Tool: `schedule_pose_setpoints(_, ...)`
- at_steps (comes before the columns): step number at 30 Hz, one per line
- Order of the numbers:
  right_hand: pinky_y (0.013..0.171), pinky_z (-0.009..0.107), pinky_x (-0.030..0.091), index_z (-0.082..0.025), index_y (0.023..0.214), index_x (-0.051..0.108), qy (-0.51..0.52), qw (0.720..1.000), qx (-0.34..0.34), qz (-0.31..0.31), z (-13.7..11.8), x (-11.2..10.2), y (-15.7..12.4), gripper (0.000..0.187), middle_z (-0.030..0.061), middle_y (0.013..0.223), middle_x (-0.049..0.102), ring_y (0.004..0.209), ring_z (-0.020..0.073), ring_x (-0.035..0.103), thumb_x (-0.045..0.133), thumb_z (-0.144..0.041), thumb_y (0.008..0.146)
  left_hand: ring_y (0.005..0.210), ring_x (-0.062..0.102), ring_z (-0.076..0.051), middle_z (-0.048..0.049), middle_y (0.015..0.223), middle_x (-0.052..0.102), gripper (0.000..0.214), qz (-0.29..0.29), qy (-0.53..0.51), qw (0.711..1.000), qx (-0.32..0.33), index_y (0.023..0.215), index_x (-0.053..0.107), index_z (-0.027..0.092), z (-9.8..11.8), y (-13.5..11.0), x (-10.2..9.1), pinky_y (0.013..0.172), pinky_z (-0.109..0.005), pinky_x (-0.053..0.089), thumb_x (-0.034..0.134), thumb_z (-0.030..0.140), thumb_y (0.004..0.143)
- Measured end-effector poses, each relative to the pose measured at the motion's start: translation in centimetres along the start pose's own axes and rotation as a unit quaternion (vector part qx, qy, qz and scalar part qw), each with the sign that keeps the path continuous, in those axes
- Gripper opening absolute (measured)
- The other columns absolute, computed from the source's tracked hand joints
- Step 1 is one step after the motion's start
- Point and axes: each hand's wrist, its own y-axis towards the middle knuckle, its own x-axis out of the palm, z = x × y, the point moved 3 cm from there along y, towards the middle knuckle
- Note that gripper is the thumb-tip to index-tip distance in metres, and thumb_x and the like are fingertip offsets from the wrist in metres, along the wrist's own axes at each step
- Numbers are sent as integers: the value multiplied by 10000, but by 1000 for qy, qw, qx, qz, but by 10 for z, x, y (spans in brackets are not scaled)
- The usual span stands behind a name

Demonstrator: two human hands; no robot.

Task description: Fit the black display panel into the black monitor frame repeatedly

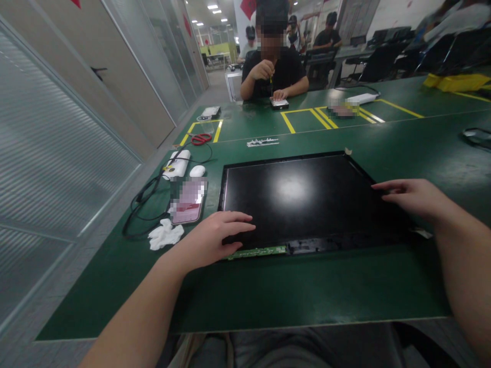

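Note:
A dark flat display panel (307,204) in a thin black frame lies face up on the green table. Light from above glares off its upper middle. My left hand (224,232) rests at the panel's left front corner, its fingers spread and reaching over the screen. Just beside the left thumb, a narrow green circuit board (261,251) runs along the front edge. My right hand (412,197) is at the right edge, fingers stretched out over the frame and holding nothing. Whether those fingertips touch the panel, I cannot tell.
Left of the panel are a phone (188,202), a crumpled white tissue (165,235), a white mouse-shaped case (197,171), a white device (177,164), black cables (143,197) and red scissors (201,139). Small white strips (263,142) lie beyond. Opposite, a person (274,71) works on a small drive.

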Motion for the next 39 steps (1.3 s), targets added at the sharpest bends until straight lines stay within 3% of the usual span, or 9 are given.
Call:
schedule_pose_setpoints(19, 741, 355, 483, -194, 981, 767, 21, 999, 49, 10, -14, -1, -10, 365, 36, 733, 663, 712, 202, 594, 620, -209, 647, 1205, 641, -246, -103, 1348, 663, 410, 15, 11, 1000, -10, 1291, 675, 236, 1, 1, -1, 1043, -396, 512, 664, 194, 884)
schedule_pose_setpoints(23, 763, 334, 495, -202, 952, 763, 44, 996, 75, 7, -14, 1, -10, 356, 43, 798, 708, 759, 203, 622, 603, -177, 634, 1206, 640, -262, -118, 1333, 667, 345, 90, 56, 991, -83, 1251, 691, 202, -5, 0, -7, 1059, -433, 502, 597, 246, 922)
schedule_pose_setpoints(27, 775, 344, 494, -202, 969, 760, 47, 996, 81, 1, -12, 1, -10, 361, 50, 820, 725, 772, 216, 632, 606, -196, 642, 1194, 643, -295, -141, 1303, 678, 327, 166, 119, 960, -192, 1195, 704, 155, -14, -4, -14, 1058, -476, 495, 547, 202, 912)
schedule_pose_setpoints(39, 726, 341, 505, -208, 955, 755, 32, 997, 76, 7, -15, -1, -11, 348, 47, 783, 727, 743, 225, 651, 609, -207, 639, 1135, 679, -325, -133, 1232, 731, 396, 96, 177, 929, -312, 1292, 666, 155, -18, -6, -11, 1005, -452, 517, 597, 197, 904)
